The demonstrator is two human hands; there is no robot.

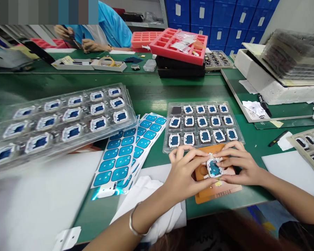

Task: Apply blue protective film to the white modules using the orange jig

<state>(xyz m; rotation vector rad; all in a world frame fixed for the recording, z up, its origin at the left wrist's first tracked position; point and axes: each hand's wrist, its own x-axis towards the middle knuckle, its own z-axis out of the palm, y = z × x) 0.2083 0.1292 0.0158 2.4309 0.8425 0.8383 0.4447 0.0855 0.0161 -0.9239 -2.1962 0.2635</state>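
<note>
Between both hands, above an orange fixture plate [201, 198], is a small watch-case-like frame [214, 168] with a silvery rim and a shiny blue face. My left hand [184, 170] grips its left side, with thumb and fingertips at the edge. From the right, my right hand [239, 165] closes on the same frame, fingertips at its rim and face. Just beyond the hands lies a clear plastic tray [166, 139] with rows of similar blue-faced frames. One pocket at its far left corner shows dark, without a frame.
Sheets of blue stickers [125, 150] lie left of my hands, near a white cloth [149, 191]. A larger stacked clear tray [94, 134] of frames stands at left. Red trays [178, 45] sit at the back. Across the bench, a person in a blue sleeve [117, 31] works.
</note>
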